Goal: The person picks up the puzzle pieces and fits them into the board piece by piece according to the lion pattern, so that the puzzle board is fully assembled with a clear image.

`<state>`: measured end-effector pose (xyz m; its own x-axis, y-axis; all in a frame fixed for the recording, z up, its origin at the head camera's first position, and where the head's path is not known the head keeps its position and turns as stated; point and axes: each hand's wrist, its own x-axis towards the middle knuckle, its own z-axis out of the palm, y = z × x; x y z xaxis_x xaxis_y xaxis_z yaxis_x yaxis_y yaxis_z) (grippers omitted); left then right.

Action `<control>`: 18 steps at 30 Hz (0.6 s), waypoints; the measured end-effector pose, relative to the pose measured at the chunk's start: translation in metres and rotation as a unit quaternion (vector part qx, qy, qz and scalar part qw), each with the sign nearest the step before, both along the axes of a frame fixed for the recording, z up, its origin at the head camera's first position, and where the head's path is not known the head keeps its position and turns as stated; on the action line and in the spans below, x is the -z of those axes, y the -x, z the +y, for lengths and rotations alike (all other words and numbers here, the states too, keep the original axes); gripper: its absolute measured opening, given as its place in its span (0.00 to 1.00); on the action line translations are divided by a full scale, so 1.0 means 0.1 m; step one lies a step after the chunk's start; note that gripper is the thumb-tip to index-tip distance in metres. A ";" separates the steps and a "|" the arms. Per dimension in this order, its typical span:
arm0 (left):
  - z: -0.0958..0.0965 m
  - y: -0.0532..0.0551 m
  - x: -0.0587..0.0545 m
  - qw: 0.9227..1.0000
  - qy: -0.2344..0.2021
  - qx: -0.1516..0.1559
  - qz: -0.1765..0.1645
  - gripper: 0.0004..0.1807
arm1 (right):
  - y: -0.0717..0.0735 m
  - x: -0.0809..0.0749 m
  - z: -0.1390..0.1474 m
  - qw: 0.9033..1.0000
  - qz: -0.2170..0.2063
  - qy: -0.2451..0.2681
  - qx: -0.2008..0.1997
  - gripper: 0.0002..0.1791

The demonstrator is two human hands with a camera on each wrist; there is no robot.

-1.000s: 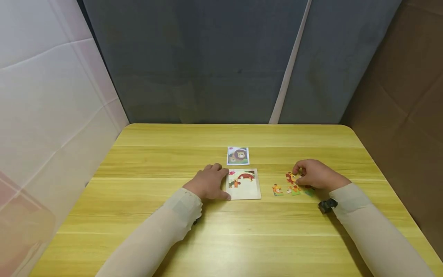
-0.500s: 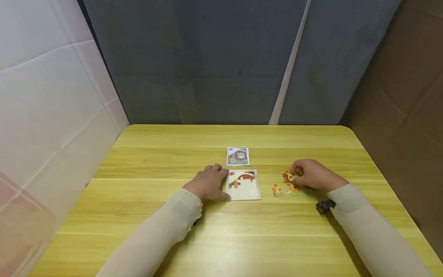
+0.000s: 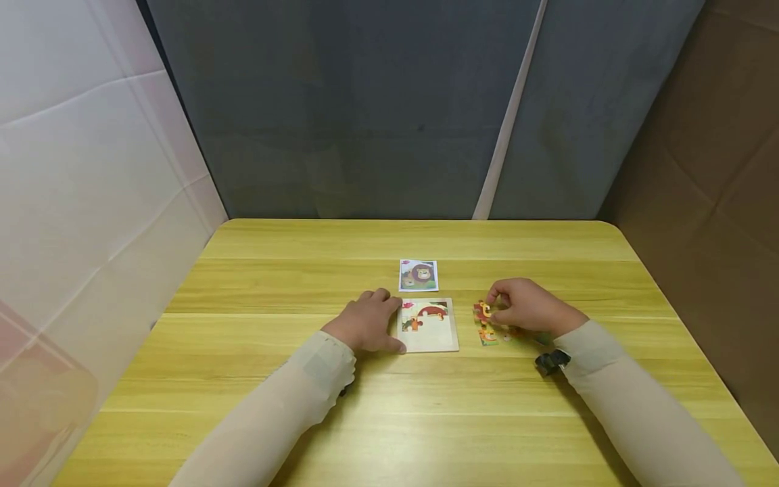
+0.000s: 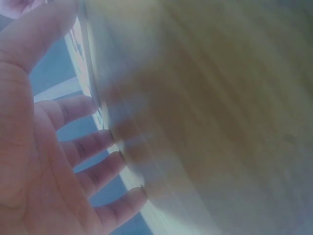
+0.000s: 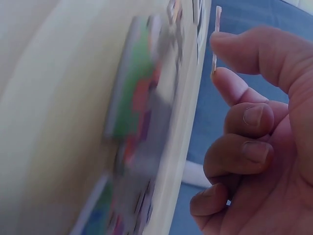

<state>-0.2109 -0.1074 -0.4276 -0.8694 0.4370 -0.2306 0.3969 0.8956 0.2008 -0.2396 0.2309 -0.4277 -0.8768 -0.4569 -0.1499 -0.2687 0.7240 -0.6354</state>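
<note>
My right hand [image 3: 529, 308] pinches a red and yellow jigsaw piece [image 3: 481, 312] between thumb and forefinger. In the right wrist view that piece [image 5: 217, 19] shows edge-on, raised off the table, while the other fingers curl toward the palm. My left hand [image 3: 364, 322] lies with spread fingers along the left side of a square puzzle board [image 3: 437, 339], its thumb at the near left corner. Several pieces fill the upper left and top of the board; the rest is bare. An orange loose piece [image 3: 487, 337] sits between board and right hand, with others partly hidden below that hand.
A small lion picture card [image 3: 418, 275] lies just behind the board. The yellow wooden table [image 3: 304, 270] meets a dark grey curtain [image 3: 365, 108] at its far edge. White cloth hangs on the left, brown on the right.
My right hand has moved left with the pinched jigsaw piece, from over the loose pieces toward the board. The left hand and the board have stayed put.
</note>
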 end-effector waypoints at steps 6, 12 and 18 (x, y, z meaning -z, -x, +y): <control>0.00 0.00 0.00 1.000 -0.001 0.000 0.001 0.52 | -0.01 -0.01 -0.16 1.000 -0.005 0.011 -0.003 0.09; 0.00 0.00 0.00 1.000 -0.001 0.000 0.003 0.52 | -0.01 0.00 -0.32 1.000 -0.005 0.015 -0.017 0.11; 0.00 0.00 0.01 1.000 0.001 -0.001 0.003 0.52 | -0.03 0.01 -0.48 0.999 -0.006 0.023 -0.034 0.11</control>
